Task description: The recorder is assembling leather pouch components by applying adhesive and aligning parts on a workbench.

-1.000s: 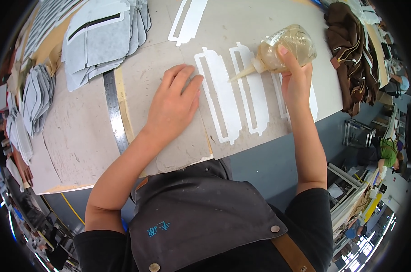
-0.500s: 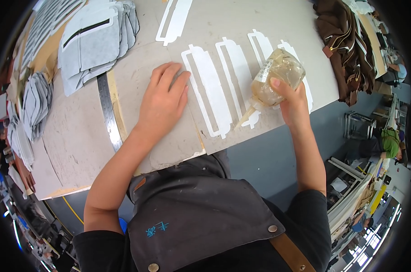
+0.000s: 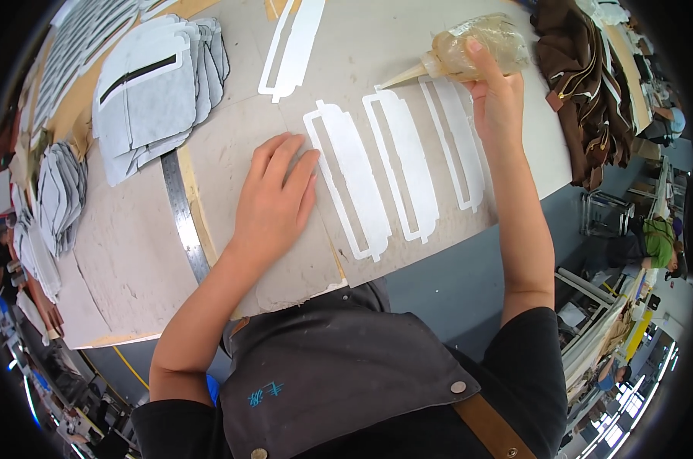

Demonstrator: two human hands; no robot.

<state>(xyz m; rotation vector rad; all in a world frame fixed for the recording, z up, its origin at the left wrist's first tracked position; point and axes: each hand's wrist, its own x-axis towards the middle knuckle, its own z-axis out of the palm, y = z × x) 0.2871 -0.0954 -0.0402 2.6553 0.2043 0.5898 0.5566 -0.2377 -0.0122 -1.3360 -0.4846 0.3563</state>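
My right hand (image 3: 498,99) grips a clear squeeze bottle (image 3: 493,47) of yellowish fluid, tilted on its side, its long nozzle pointing left. The nozzle tip is at the far end of a white slotted strip (image 3: 411,164); whether it touches cannot be made out. My left hand (image 3: 274,191) lies on the table with fingers stretched out, fingertips at the left edge of another white strip (image 3: 359,183). A third strip (image 3: 463,145) lies to the right, partly under the bottle, and one more strip (image 3: 297,50) lies farther back.
Stacked grey pocket-shaped panels (image 3: 144,96) lie at the far left of the table (image 3: 232,99), with smaller grey pieces (image 3: 60,195) beyond. A metal ruler (image 3: 182,218) lies left of my arm. Brown zippered pieces (image 3: 584,92) hang at the right edge. Other people are in the right background.
My right hand has moved the bottle away from me, its nozzle going from the near end of the strips to the far end. My left hand stays flat beside the strip.
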